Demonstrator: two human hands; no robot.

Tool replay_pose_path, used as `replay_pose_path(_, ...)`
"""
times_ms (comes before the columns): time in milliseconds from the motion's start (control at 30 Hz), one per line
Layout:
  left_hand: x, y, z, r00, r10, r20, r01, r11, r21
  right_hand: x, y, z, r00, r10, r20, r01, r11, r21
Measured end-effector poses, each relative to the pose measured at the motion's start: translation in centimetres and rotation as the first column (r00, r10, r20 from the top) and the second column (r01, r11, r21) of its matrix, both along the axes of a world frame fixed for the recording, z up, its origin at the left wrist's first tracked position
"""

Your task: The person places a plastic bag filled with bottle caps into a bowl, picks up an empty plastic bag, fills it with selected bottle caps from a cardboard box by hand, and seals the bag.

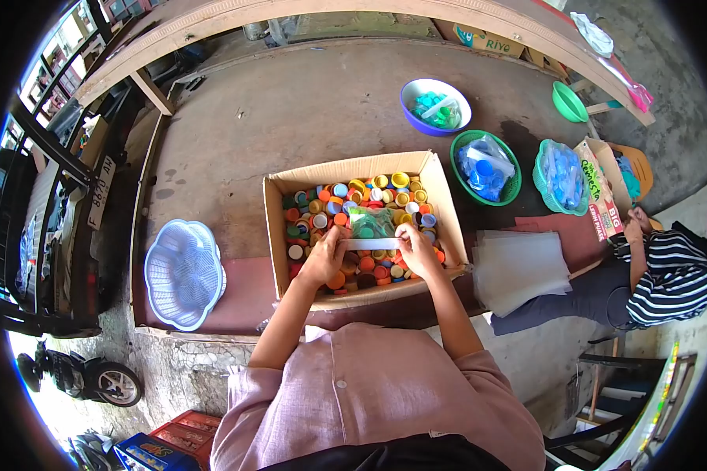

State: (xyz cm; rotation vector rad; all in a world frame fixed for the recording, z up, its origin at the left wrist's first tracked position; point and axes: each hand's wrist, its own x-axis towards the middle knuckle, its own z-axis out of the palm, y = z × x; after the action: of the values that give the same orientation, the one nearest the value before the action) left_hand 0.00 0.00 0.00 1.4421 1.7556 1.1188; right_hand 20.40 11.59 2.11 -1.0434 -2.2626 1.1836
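A clear plastic bag with green bottle caps in it (371, 223) is stretched between my hands, over an open cardboard box (346, 167). My left hand (326, 257) pinches one end of the bag's whitish flattened edge. The other end is pinched in my right hand (416, 250). Beneath the bag, the box is filled with loose bottle caps (401, 180) in orange, yellow, blue, white, red and green. The bag covers some of those caps.
Left of the box lies a pale basket (184, 275). Right stand a purple bowl (436, 107), a green basket (485, 167) and a teal basket (562, 177) with bagged caps. Plastic sheets (522, 271) lie near a person in a striped top (672, 275). A wooden beam (291, 17) crosses above.
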Motion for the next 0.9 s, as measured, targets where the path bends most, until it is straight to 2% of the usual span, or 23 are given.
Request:
replay_pose_path(67,-0.1,0.1,-0.4,0.972,-0.106,-0.209,0.156,0.958,0.242,0.0,0.0,0.0,0.998,0.050,-0.027,-0.048,0.995,0.093)
replay_pose_path(100,-0.4,-0.3,0.5,0.969,-0.107,-0.225,0.160,0.959,0.235,-0.6,-0.2,-0.2,0.998,0.050,-0.044,-0.046,0.995,0.090)
replay_pose_path(167,0.6,-0.6,2.4,0.995,-0.071,-0.070,0.082,0.982,0.170,-0.6,-0.2,-0.4,0.993,0.083,-0.084,-0.060,0.967,0.248)
replay_pose_path(200,0.7,-0.6,2.6,0.995,-0.069,-0.070,0.080,0.982,0.172,-0.7,-0.4,0.0,0.993,0.085,-0.084,-0.062,0.966,0.250)
replay_pose_path(267,0.8,-0.6,2.9,0.988,-0.057,-0.142,0.077,0.988,0.135,-0.8,-1.0,1.0,0.996,0.063,-0.067,-0.052,0.987,0.154)
replay_pose_path(367,0.6,-0.2,2.1,0.978,-0.036,-0.204,0.073,0.981,0.179,-0.7,-0.3,0.3,0.992,0.084,-0.096,-0.069,0.986,0.153)
replay_pose_path(500,0.9,0.0,2.2,0.976,0.027,-0.215,-0.004,0.995,0.104,-0.7,-0.4,0.9,0.994,0.022,-0.109,-0.017,0.999,0.047)
replay_pose_path(567,1.1,0.1,3.0,0.838,0.161,-0.521,0.011,0.950,0.311,-0.8,-0.7,1.0,0.990,0.001,-0.138,0.064,0.881,0.469)
replay_pose_path(600,1.0,0.2,2.9,0.839,0.158,-0.520,0.012,0.951,0.308,-0.9,-0.7,2.0,0.996,0.005,-0.087,0.039,0.863,0.503)
replay_pose_path(667,0.6,0.5,2.5,0.883,0.111,-0.456,-0.021,0.980,0.197,-1.1,-0.7,2.3,0.994,-0.019,-0.110,0.068,0.887,0.457)
replay_pose_path(733,-0.2,0.9,3.1,0.912,0.164,-0.376,-0.069,0.965,0.254,-1.2,-0.5,3.0,0.976,-0.041,-0.212,0.112,0.935,0.337)
replay_pose_path(767,-0.4,1.3,3.4,0.919,0.189,-0.347,-0.104,0.963,0.250,-1.3,-0.2,3.1,0.957,-0.008,-0.289,0.121,0.920,0.374)
replay_pose_path(800,0.0,1.5,5.4,0.949,0.186,-0.254,-0.107,0.950,0.293,-1.4,-0.4,3.8,0.939,-0.027,-0.342,0.148,0.931,0.334)
replay_pose_path(833,0.4,1.5,7.1,0.945,0.204,-0.256,-0.134,0.955,0.266,-1.5,-0.5,4.8,0.919,-0.043,-0.393,0.170,0.940,0.295)
replay_pose_path(867,0.6,1.7,7.3,0.986,0.161,0.043,-0.167,0.971,0.174,-1.3,-0.7,5.1,0.912,-0.088,-0.401,0.192,0.955,0.227)
replay_pose_path(900,0.9,1.7,7.6,0.930,0.136,0.341,-0.170,0.983,0.070,-0.9,-0.7,5.3,0.912,-0.091,-0.400,0.197,0.953,0.232)
